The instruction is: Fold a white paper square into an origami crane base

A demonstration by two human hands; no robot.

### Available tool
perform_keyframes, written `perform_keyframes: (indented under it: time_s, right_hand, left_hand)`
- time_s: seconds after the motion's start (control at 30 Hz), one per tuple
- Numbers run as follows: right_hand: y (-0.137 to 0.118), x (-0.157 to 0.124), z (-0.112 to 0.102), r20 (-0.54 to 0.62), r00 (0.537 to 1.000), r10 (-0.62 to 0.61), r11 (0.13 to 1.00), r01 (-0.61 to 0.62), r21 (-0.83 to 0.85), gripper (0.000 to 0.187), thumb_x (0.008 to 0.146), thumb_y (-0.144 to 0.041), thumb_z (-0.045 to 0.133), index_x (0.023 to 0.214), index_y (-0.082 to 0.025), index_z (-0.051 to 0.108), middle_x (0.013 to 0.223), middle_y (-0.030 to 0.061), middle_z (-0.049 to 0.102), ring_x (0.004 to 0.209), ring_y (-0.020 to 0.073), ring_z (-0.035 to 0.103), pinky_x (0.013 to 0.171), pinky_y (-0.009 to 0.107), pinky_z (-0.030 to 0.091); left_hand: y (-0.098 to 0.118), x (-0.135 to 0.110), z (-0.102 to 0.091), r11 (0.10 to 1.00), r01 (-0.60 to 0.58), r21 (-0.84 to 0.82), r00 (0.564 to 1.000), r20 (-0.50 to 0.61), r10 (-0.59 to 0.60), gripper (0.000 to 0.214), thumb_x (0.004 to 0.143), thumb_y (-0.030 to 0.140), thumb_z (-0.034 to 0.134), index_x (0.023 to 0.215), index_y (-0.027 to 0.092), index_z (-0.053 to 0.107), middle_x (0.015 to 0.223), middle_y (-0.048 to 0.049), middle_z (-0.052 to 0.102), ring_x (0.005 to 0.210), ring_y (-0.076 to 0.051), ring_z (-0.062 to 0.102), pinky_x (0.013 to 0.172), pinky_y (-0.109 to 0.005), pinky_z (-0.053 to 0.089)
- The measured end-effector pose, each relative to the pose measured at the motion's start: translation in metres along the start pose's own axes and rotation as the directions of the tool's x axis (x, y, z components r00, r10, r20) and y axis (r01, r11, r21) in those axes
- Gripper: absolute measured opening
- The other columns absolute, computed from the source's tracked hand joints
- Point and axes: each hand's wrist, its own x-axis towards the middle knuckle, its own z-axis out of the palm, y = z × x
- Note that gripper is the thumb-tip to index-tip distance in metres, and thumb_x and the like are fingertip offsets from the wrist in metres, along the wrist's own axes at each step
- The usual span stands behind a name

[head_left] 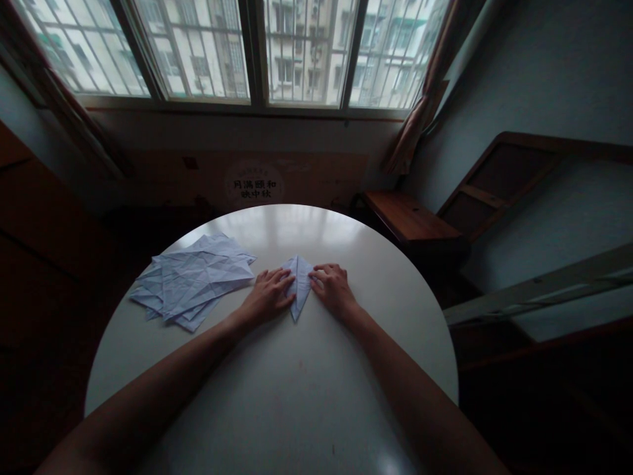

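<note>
A folded, kite-shaped piece of pale paper [299, 285] lies on the round white table [277, 396], its point towards me. My left hand [270, 295] lies flat on the paper's left side, fingers stretched out and pressing it down. On the right side rests my right hand [332, 285], fingers spread over the paper's edge. Both hands press on the paper and neither lifts it.
A loose pile of creased paper sheets [192, 282] lies on the table to the left of my hands. A wooden desk [410, 218] stands beyond the table at the right, under the barred window [237, 49]. The floor around is dark.
</note>
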Motion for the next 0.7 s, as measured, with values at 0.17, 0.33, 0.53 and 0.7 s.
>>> perform_keyframes:
  time_s: [0.17,0.33,0.53,0.7]
  right_hand:
    - [0.005,0.002,0.001,-0.051,0.997,-0.050,0.992,0.055,0.113,0.021,0.085,-0.021,0.062,0.102,-0.026,0.073,0.113,0.0058,0.068,0.108,0.0247,0.052,0.094,0.044,0.040]
    - [0.004,0.002,0.010,-0.007,0.985,-0.170,0.969,0.169,0.182,0.020,0.086,-0.024,0.064,0.103,-0.029,0.073,0.115,0.0038,0.067,0.108,0.0228,0.053,0.096,0.042,0.041]
    - [0.002,0.001,0.011,0.037,0.987,-0.158,0.976,0.150,0.158,0.021,0.085,-0.024,0.065,0.104,-0.028,0.073,0.116,0.0054,0.067,0.107,0.0227,0.054,0.095,0.042,0.041]
    - [0.001,0.001,0.008,0.062,0.989,-0.133,0.982,0.123,0.146,0.022,0.085,-0.026,0.065,0.105,-0.028,0.073,0.117,0.0054,0.067,0.109,0.0226,0.054,0.096,0.042,0.040]
  left_hand:
    - [0.000,0.000,-0.002,1.000,-0.009,0.001,1.000,0.007,0.009,0.045,0.091,0.041,0.051,0.132,0.023,0.054,0.139,-0.0098,0.053,0.130,-0.028,0.045,0.110,-0.051,0.029]
    - [-0.003,0.000,0.000,1.000,-0.011,0.003,1.000,0.003,0.011,0.046,0.091,0.042,0.050,0.133,0.024,0.054,0.140,-0.0094,0.052,0.131,-0.028,0.044,0.111,-0.050,0.029]
    - [-0.002,0.000,0.001,1.000,-0.022,0.003,1.000,0.006,0.022,0.045,0.091,0.043,0.049,0.132,0.023,0.054,0.139,-0.0101,0.052,0.131,-0.028,0.044,0.110,-0.050,0.030]
    - [-0.002,-0.001,0.000,1.000,-0.029,-0.011,1.000,0.003,0.029,0.044,0.091,0.041,0.049,0.131,0.022,0.055,0.139,-0.0114,0.053,0.130,-0.029,0.045,0.109,-0.052,0.031]
